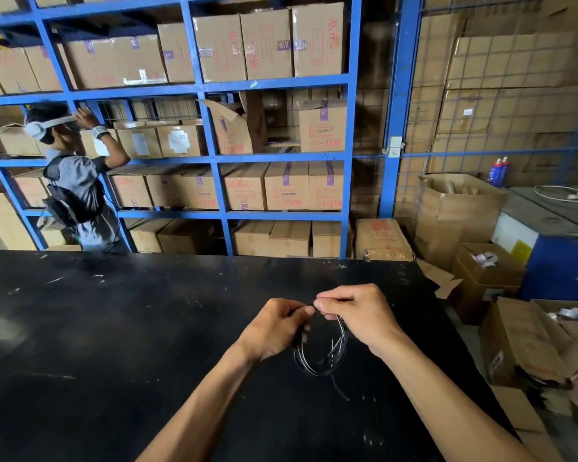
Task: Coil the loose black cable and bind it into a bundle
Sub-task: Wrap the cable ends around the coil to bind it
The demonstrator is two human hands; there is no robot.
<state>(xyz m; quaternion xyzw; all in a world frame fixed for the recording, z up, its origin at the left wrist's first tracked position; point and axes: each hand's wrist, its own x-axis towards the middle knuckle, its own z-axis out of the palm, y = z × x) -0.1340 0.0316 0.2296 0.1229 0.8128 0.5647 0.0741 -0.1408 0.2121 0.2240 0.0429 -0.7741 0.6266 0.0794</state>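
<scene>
— Binding appears to be the step in hand: the black cable [321,348] is already gathered into a round coil of several thin, glossy strands, held up just above the black table [114,328] at lower centre of the frame.

— How are the hands placed?

— The left hand [274,328] is closed around the coil's upper left side. The right hand [357,315] is pinched shut at the top of the coil, thumb and fingers pressed on what seems to be a cable end or tie; which one cannot be told.

— And what is called for next?

— Probably the pinched piece must be wound tightly round the gathered strands and secured. One short tail is seen hanging below the loop.

— Surfaces?

— The tabletop is matte, dark and scuffed with pale flecks; the cable looks slick and springy, so a firm grip is likely needed.
</scene>
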